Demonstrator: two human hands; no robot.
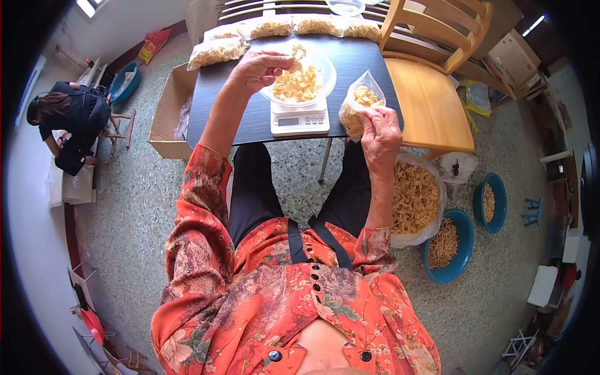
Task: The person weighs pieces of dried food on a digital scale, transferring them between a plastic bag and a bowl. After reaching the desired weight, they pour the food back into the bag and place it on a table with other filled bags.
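Note:
My left hand [265, 70] is raised over the bowl, its thumb and fingers pinching a curly, pale yellow dried piece [299, 52]. Below it, a translucent plastic bowl [329, 74] holds a heap of similar dried pieces [296, 86]. The bowl sits on a white digital kitchen scale [315, 121] with a grey display. At the table's front right corner, my right hand [381, 132] grips the side of a clear plastic bag [367, 81]. The bag stands with its mouth upward, partly filled with the same yellow pieces.
Several filled bags [269, 27] line the back of the dark table [215, 115]. A wooden chair [431, 94] stands at right, beside a large open sack [415, 194] and blue basins [465, 250] on the floor. A cardboard box [165, 119] is left; another person [75, 106] sits beyond.

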